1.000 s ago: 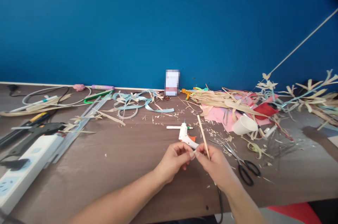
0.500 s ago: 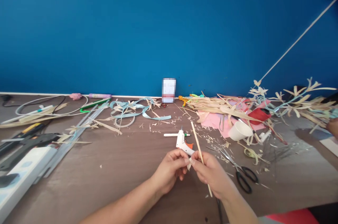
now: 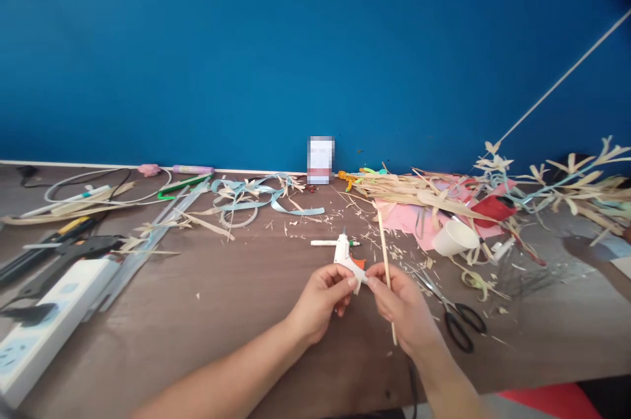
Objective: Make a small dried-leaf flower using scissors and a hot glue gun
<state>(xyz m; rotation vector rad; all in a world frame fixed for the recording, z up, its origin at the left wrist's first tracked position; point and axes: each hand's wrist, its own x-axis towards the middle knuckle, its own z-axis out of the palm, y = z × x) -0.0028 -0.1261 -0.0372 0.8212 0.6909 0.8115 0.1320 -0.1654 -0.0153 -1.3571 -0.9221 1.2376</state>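
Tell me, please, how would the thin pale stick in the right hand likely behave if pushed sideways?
The stick looks stiff: it runs straight although the right hand grips only part of it. Being slender, it is probably light, and might snap if bent hard.

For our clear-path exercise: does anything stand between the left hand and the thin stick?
Yes: thumb and forefinger of the right hand, between the left hand and the thin stick. The glue gun lies beyond both hands.
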